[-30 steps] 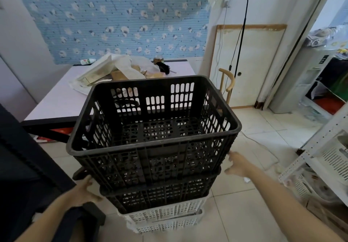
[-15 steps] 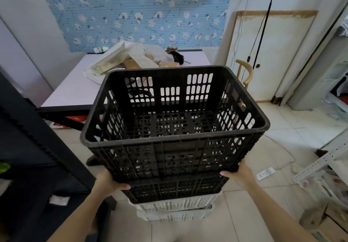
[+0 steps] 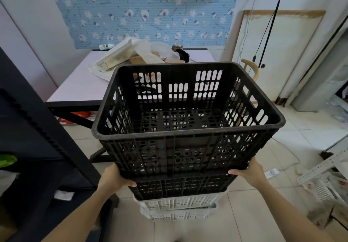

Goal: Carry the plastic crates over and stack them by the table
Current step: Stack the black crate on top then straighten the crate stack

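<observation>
A stack of plastic crates stands on the tiled floor in front of the table (image 3: 79, 91). The top black crate (image 3: 188, 128) is empty and sits nested on a second black crate (image 3: 180, 187). Under those are two white crates (image 3: 178, 204). My left hand (image 3: 113, 178) grips the top crate's lower left corner, thumb on its front face. My right hand (image 3: 248, 172) grips its lower right corner the same way. The crate's far side hides part of the table edge.
Dark shelving (image 3: 37, 157) stands close on the left. The table holds bags and papers (image 3: 131, 55). A wooden chair back (image 3: 250, 68) shows behind the crate. White shelf parts and a white basket (image 3: 323, 185) lie on the floor at right.
My hands came in from the sides and closed on the top black crate's lower corners. The view has moved closer and tilted further down over the stack.
</observation>
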`<control>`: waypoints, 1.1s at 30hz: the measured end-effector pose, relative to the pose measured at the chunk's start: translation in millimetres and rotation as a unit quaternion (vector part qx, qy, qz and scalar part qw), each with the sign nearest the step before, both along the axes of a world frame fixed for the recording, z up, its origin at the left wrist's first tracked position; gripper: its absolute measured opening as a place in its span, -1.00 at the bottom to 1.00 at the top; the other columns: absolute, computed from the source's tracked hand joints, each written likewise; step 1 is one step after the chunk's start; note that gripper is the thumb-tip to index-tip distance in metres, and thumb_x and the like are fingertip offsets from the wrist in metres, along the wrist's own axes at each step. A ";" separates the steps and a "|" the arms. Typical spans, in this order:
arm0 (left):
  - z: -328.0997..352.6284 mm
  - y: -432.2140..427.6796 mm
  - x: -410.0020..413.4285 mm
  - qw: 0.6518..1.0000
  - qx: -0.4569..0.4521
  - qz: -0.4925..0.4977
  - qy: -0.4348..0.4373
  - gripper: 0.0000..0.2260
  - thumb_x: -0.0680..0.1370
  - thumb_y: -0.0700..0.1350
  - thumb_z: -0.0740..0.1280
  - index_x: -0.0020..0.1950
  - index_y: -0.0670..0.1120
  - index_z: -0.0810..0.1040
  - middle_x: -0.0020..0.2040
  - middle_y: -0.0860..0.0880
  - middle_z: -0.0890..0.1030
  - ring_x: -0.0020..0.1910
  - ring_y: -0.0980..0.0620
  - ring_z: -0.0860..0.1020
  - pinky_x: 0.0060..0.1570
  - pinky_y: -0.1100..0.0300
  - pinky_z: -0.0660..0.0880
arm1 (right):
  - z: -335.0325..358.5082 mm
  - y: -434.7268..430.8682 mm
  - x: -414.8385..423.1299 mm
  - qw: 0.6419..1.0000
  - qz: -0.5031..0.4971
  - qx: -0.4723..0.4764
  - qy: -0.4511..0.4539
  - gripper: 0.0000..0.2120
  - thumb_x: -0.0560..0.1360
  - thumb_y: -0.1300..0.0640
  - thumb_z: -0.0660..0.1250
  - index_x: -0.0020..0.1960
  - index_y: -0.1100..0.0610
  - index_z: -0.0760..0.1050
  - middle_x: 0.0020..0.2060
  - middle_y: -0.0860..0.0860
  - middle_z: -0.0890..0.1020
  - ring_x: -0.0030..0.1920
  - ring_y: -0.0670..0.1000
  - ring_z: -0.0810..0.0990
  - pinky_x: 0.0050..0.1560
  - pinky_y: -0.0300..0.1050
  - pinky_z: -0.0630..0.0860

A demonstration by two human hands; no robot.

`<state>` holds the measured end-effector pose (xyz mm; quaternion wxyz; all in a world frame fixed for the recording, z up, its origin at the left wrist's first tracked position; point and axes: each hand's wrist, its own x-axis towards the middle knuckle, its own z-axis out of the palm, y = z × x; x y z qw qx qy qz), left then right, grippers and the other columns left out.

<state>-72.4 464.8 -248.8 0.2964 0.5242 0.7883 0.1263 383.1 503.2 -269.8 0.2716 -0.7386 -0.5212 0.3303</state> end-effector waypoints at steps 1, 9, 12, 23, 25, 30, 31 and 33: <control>-0.7 -0.1 -0.6 1.000 -0.001 -0.001 0.000 -0.26 0.07 0.00 0.66 0.19 -0.05 0.48 0.07 -0.02 0.66 0.08 -0.08 0.61 -0.02 0.07 0.56 | 0.2 0.3 -0.1 1.000 -0.001 -0.001 0.000 -0.05 0.15 0.07 0.65 0.41 0.12 0.25 0.24 0.08 0.55 0.26 0.19 0.50 0.19 0.03 0.45; -9.6 -2.8 -5.6 1.000 0.019 -0.017 0.014 -0.25 0.10 0.09 0.63 0.22 -0.01 0.44 0.05 0.01 0.65 0.07 -0.08 0.60 -0.05 0.09 0.55 | -0.7 -1.4 1.3 1.000 0.009 0.002 -0.001 -0.05 0.17 0.04 0.65 0.41 0.13 0.22 0.24 0.08 0.56 0.26 0.19 0.51 0.17 0.00 0.45; -11.9 -1.7 -7.2 1.000 0.014 -0.018 0.008 -0.25 0.11 0.10 0.63 0.23 -0.01 0.45 0.05 0.01 0.65 0.07 -0.06 0.61 -0.03 0.07 0.57 | 0.0 -0.1 2.5 1.000 0.021 0.000 -0.008 -0.05 0.17 0.03 0.64 0.42 0.14 0.22 0.24 0.08 0.56 0.27 0.19 0.50 0.16 -0.03 0.44; -13.6 -1.0 -1.6 1.000 0.009 0.017 -0.004 -0.24 0.09 0.02 0.66 0.23 -0.07 0.50 0.10 -0.04 0.65 0.15 -0.11 0.58 0.08 0.03 0.56 | 1.5 1.8 1.9 1.000 0.030 -0.006 0.003 0.01 0.19 0.11 0.64 0.47 0.14 0.14 0.33 0.08 0.49 0.33 0.20 0.44 0.22 -0.03 0.37; -13.9 -3.1 2.5 0.999 0.006 0.031 -0.007 -0.21 0.11 0.01 0.65 0.29 -0.08 0.47 0.16 -0.06 0.63 0.19 -0.13 0.56 0.10 0.04 0.53 | 2.0 2.1 1.9 0.999 0.029 -0.014 0.017 0.02 0.18 0.14 0.64 0.47 0.14 0.13 0.34 0.08 0.47 0.34 0.20 0.43 0.19 -0.06 0.36; -22.2 -14.3 10.5 0.999 0.009 0.052 0.005 -0.16 0.28 0.00 0.59 0.45 -0.08 0.25 0.17 -0.10 0.63 0.15 -0.17 0.58 -0.03 0.04 0.54 | -6.8 3.3 6.8 0.999 0.029 -0.017 0.018 -0.01 0.15 0.20 0.66 0.42 0.17 0.17 0.30 0.13 0.50 0.28 0.21 0.49 0.11 -0.04 0.40; -26.8 -18.7 10.1 0.998 0.023 0.049 0.020 -0.16 0.30 0.03 0.56 0.46 -0.04 0.19 0.15 -0.09 0.64 0.10 -0.17 0.61 -0.12 0.05 0.55 | -10.3 1.7 6.3 1.000 0.022 -0.011 0.017 -0.02 0.15 0.19 0.66 0.39 0.16 0.15 0.25 0.13 0.53 0.21 0.23 0.54 0.07 -0.02 0.45; -40.6 -29.7 5.9 0.996 0.041 0.049 0.060 -0.16 0.32 0.11 0.53 0.44 0.04 0.12 0.13 -0.06 0.64 0.03 -0.16 0.63 -0.23 0.08 0.51 | -22.3 -2.7 5.6 1.000 -0.008 0.003 0.030 -0.05 0.13 0.15 0.66 0.31 0.08 0.14 0.11 0.08 0.60 0.02 0.19 0.63 -0.04 0.02 0.53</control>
